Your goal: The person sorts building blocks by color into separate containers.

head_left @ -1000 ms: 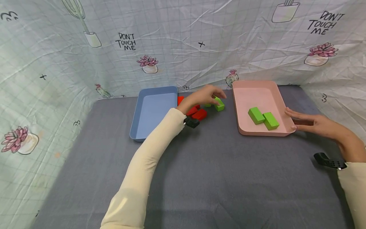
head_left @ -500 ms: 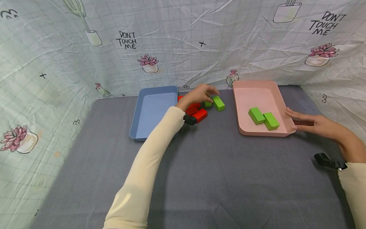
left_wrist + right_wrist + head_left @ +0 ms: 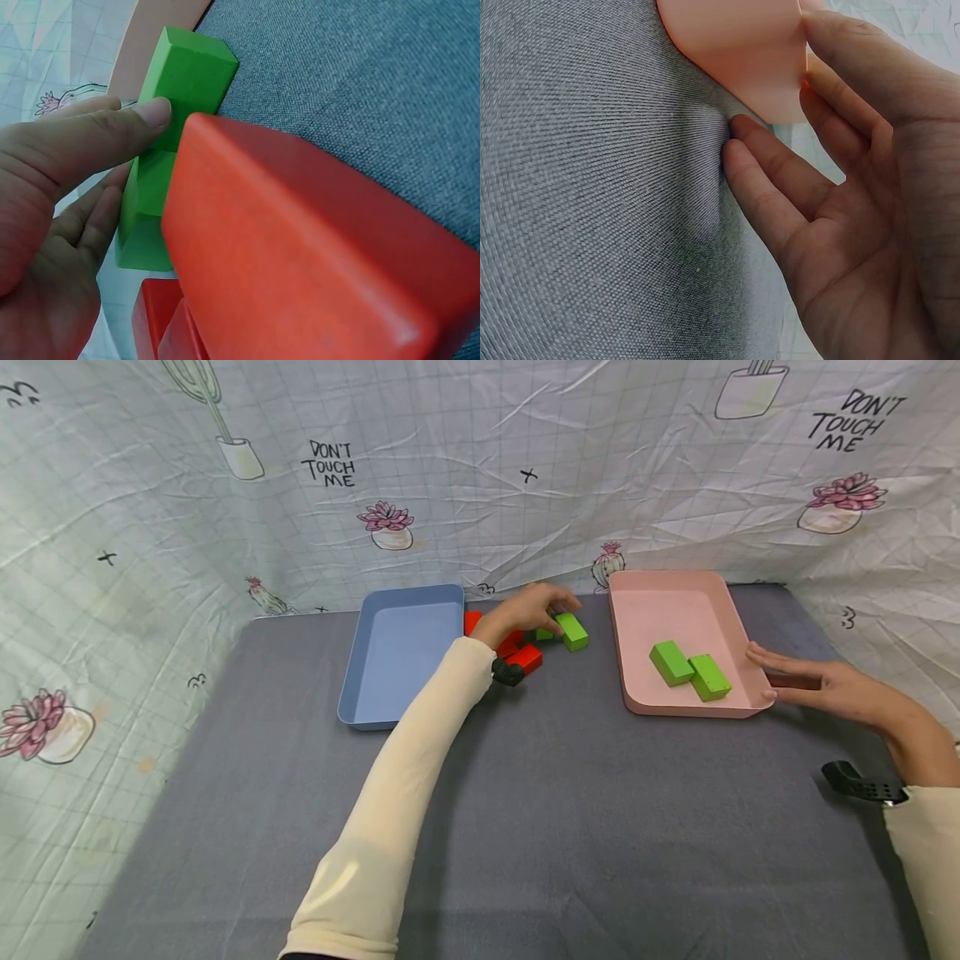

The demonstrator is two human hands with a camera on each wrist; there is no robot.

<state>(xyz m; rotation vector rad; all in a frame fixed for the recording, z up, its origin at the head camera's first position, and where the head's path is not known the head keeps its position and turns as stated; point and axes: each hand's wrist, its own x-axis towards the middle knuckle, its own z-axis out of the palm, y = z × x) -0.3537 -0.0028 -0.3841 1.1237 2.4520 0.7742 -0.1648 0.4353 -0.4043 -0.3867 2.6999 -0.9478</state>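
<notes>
From where I stood, a smooth, oblong green block (image 3: pixel 573 632) lay on the desk (image 3: pixel 600 827), the left hand (image 3: pixel 527 612) curved near it, grip unclear; the right hand (image 3: pixel 836 689), fingers extended, touched the pink tray (image 3: pixel 667 610).

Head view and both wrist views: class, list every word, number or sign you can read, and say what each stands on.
"DON'T TOUCH ME": left of centre on the patterned cloth.
"DON'T TOUCH ME": upper right of the same cloth.
"x": cross mark, centre of the cloth; another at left.
Squiggles on the cloth: no clear reading.
Pink tray, blue tray: none readable.
</notes>
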